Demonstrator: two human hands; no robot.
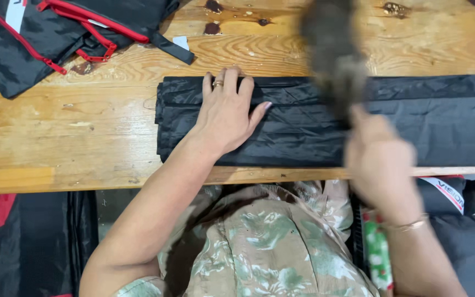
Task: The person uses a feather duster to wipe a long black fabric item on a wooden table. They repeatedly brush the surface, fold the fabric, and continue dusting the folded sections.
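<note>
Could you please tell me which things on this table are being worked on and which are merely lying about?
In use:
- folded black fabric, pressed flat by the left hand
- dark brush-like tool, blurred, held by the right hand

Lying about:
- black bag with red zip trim at the far left of the wooden table
- black and red pieces below the table's edge

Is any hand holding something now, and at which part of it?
The left hand only presses flat on the folded black fabric. The right hand grips a blurred dark object at its lower end.
</note>
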